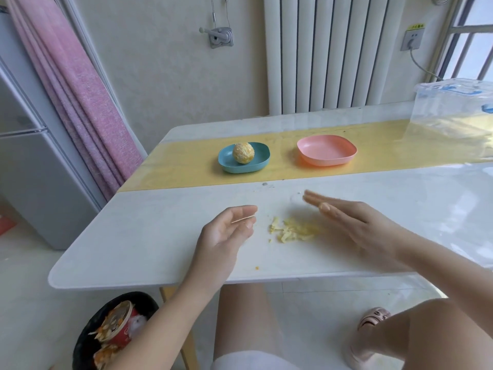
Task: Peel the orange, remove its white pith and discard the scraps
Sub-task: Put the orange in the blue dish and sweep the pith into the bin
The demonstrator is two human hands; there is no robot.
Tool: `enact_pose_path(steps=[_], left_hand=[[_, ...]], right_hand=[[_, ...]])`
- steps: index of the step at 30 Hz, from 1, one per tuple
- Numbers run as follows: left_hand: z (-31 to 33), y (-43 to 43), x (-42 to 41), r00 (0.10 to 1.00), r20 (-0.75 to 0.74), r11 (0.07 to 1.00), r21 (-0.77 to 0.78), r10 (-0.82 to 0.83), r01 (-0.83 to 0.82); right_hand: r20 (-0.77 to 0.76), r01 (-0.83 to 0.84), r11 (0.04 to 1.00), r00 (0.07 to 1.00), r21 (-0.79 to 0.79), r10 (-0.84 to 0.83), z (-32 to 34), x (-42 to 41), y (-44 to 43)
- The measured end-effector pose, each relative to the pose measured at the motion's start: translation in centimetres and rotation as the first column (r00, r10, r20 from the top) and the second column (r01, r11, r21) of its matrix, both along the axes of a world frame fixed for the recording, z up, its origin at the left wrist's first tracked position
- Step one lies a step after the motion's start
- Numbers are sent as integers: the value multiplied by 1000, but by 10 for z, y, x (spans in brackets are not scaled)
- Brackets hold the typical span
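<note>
Left hand (pixel 226 232), right hand (pixel 354 222) bare, forearms bare — white shorts (pixel 250 361), pink slipper (pixel 369 325) on foot.

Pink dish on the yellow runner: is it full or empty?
Empty. The pink dish shows only bare pink surface inside; the peeled orange sits in the blue dish beside it.
</note>
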State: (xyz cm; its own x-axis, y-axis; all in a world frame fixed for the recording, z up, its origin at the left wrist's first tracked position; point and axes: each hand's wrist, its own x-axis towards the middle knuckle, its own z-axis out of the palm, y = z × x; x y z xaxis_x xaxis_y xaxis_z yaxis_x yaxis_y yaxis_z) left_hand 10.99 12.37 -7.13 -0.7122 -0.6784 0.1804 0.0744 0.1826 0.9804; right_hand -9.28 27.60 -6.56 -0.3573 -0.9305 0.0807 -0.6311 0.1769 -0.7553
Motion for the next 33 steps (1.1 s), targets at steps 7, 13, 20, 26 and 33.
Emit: enact_pose_path(steps=[7, 13, 20, 26, 33], left_hand=[[3, 13, 27, 978, -191, 736, 649, -86, 192], [-14, 26, 53, 930, -67, 495, 832, -361, 252], [-63, 53, 18, 948, -160, 148, 967, -277, 206], [-49, 59, -7, 917, -391, 17, 919, -78, 394], [-44, 61, -4, 946, -321, 46, 945, -44, 323]], right_hand=[[-498, 463, 850, 815, 251, -297, -25, 47, -17], [-392, 316, 925, 894, 213, -215, -19, 74, -71], [-457, -27, 999, 889, -36, 8, -18, 84, -52], [-426, -247, 926, 898, -287, 108, -32, 94, -23], [-257, -362, 903, 918, -230, 303, -31, 99, 4]])
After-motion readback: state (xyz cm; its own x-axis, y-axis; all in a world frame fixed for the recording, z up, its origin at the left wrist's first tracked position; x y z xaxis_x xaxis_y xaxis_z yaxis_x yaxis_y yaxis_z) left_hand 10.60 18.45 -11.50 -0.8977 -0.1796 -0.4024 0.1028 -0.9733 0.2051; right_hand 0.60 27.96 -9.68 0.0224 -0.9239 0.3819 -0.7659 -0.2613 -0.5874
